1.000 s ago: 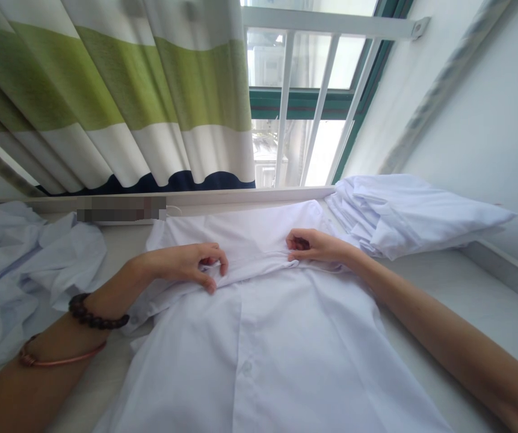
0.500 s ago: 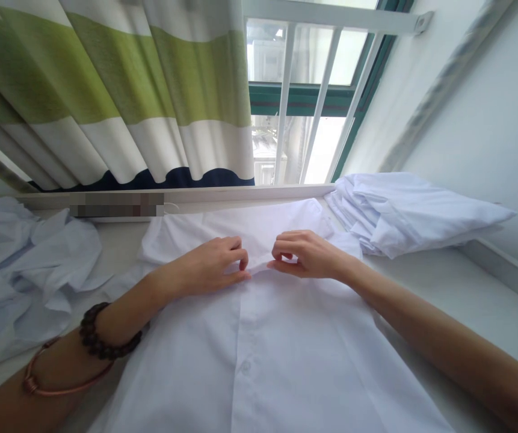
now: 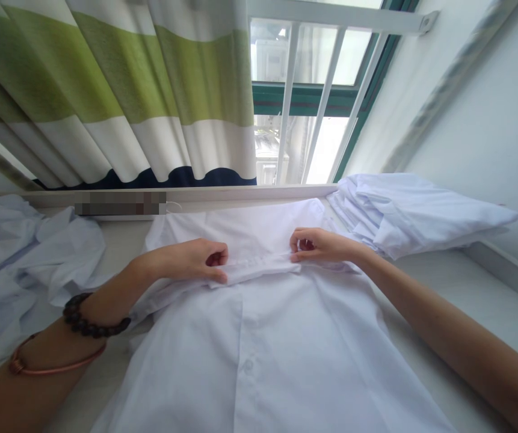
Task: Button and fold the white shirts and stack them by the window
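Note:
A white button-front shirt (image 3: 295,337) lies spread before me, its buttoned front facing up. Across its far part runs a narrow raised strip of cloth (image 3: 259,269) that looks like a collar. My left hand (image 3: 191,260) is closed at the strip's left end, thumb on the near side and fingers curled. At the right end, my right hand (image 3: 315,245) pinches the cloth between thumb and fingertips. Beyond both hands, more white cloth (image 3: 240,228) of the same piece lies flat. Dark beads and a reddish bangle circle my left wrist and forearm.
Rumpled white cloth (image 3: 60,258) lies on the left. Folded white garments (image 3: 421,210) are stacked at the far right on the pale surface (image 3: 479,282). A raised ledge (image 3: 222,193) borders the back, below a striped curtain (image 3: 118,78) and white window bars (image 3: 322,102).
My hands have moved apart along the strip, the left one leftward and the right one slightly rightward and away. More of the strip now shows between them.

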### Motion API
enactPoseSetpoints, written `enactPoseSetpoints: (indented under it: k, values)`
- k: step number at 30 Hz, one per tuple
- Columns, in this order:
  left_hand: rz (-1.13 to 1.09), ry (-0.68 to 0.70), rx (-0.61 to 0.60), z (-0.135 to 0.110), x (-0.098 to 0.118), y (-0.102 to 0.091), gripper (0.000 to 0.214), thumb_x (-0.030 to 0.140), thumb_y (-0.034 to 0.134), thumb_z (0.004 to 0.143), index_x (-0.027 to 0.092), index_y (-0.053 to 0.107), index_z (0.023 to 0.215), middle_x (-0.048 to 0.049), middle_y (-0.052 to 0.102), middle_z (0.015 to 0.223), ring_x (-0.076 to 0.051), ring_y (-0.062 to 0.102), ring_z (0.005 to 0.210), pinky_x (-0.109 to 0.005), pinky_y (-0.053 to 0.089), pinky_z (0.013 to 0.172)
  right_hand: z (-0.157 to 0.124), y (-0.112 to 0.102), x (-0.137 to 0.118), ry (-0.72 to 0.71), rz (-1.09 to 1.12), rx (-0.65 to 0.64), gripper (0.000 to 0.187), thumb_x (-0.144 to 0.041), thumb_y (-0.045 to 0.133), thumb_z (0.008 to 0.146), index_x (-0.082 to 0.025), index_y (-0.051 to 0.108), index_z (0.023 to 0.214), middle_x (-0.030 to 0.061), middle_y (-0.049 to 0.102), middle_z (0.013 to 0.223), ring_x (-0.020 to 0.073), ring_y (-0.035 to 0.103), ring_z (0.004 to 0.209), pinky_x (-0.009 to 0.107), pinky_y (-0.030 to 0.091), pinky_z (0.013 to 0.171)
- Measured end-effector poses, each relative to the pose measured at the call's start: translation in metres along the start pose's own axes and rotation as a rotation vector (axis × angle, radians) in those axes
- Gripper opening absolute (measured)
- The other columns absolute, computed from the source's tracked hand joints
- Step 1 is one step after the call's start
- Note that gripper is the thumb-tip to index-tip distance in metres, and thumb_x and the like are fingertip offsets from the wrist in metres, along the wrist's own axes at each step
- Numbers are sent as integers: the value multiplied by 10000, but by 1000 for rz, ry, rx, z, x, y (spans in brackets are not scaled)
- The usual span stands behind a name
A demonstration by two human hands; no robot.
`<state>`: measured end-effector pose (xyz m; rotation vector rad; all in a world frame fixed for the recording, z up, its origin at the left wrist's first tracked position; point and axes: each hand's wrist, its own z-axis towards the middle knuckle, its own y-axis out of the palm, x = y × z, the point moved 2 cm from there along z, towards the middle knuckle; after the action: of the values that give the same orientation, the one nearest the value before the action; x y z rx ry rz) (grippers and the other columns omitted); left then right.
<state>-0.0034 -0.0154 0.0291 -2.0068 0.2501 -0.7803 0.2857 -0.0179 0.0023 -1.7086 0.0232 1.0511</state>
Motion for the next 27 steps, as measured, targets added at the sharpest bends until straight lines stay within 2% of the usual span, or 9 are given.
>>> enactPoseSetpoints:
  k: [5, 8, 11, 14, 17, 23, 27]
  values:
    - [-96, 54, -27, 0, -5, -4, 297, 467, 558, 781, 198, 442, 732, 42, 456, 652, -123, 405, 607, -228, 314, 550, -1, -1, 5, 29, 209, -36, 308, -472, 597, 818, -172, 530, 842, -6, 493, 766, 106, 418, 652, 237, 349, 588]
    - [-165, 53, -45, 2, -10, -2, 324, 505, 540, 790, 204, 422, 775, 48, 446, 644, -120, 395, 595, -222, 319, 544, -1, 1, 7, -9, 349, -33, 315, -478, 590, 830, -177, 499, 833, -30, 446, 737, 76, 339, 581, 217, 274, 509]
    - [-204, 39, -59, 3, -15, 0, 346, 536, 522, 802, 205, 450, 869, 42, 503, 679, -127, 432, 620, -217, 345, 564, 0, 3, 8, -12, 445, -61, 313, -473, 580, 845, -190, 450, 811, -68, 362, 645, 64, 263, 523, 219, 198, 466]
    - [-214, 14, -66, 3, -19, -1, 386, 553, 522, 802, 207, 483, 969, 32, 575, 744, -139, 483, 669, -220, 377, 602, 1, 3, 9, -1, 460, -76, 311, -462, 581, 850, -193, 432, 803, -82, 324, 607, 65, 234, 511, 229, 167, 462]
    - [-240, -3, -81, 3, -21, -2, 387, 535, 544, 792, 208, 504, 997, 35, 590, 741, -136, 500, 657, -218, 377, 597, 0, 3, 9, -11, 467, -86, 302, -445, 603, 839, -189, 442, 846, -70, 391, 657, 68, 277, 551, 225, 201, 493]
    - [-323, -23, -145, 3, -19, -4, 352, 474, 621, 737, 203, 525, 940, 38, 594, 712, -126, 514, 634, -209, 356, 573, 1, 1, 10, 22, 346, -107, 389, -458, 670, 776, -192, 514, 1014, -76, 405, 662, 79, 313, 591, 224, 245, 546]
    - [-266, -16, -101, 5, -21, -2, 327, 492, 619, 743, 200, 544, 870, 35, 571, 690, -125, 487, 617, -219, 342, 572, 2, 3, 9, 51, 375, -124, 404, -476, 639, 794, -190, 508, 1046, -58, 485, 708, 75, 332, 572, 223, 249, 518]
